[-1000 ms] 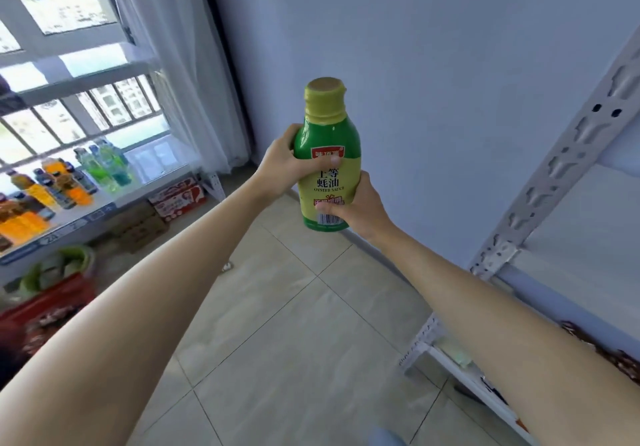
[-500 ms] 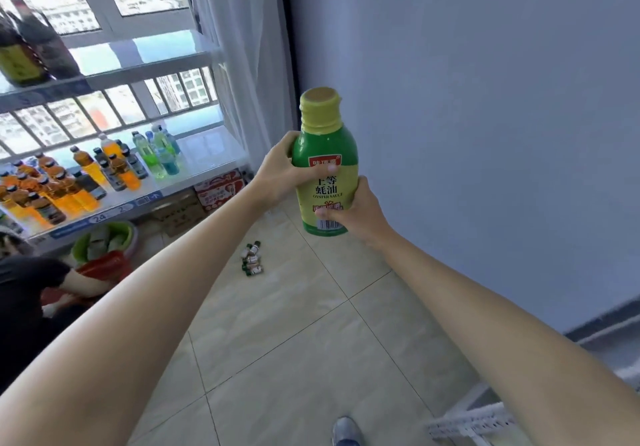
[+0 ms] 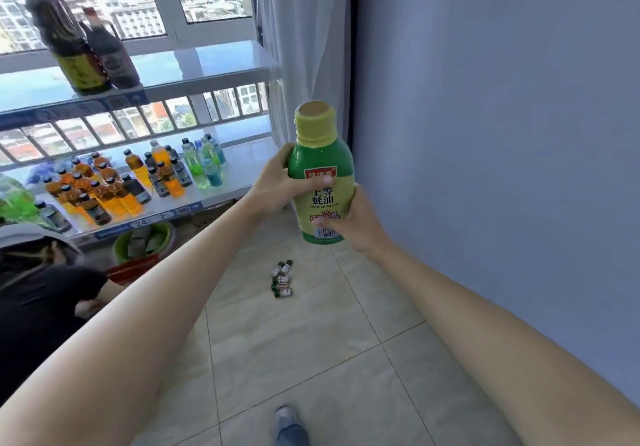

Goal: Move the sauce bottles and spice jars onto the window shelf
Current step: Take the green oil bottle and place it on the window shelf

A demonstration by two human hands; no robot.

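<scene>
Two dark bottles (image 3: pixel 90 47) already on the window shelf (image 3: pixel 207 78); oyster sauce bottle (image 3: pixel 320 182) short of it — left hand (image 3: pixel 277 186) and right hand (image 3: pixel 349 224) fingers curled round it.

Both forearms are bare from the lower frame edges up to the wrists, with no sleeve, watch or ring showing on the left hand (image 3: pixel 277 186) or the right hand (image 3: pixel 356 224). Down at six o'clock, one grey-blue shoe (image 3: pixel 287 425) with a pale toe pokes into view.
</scene>
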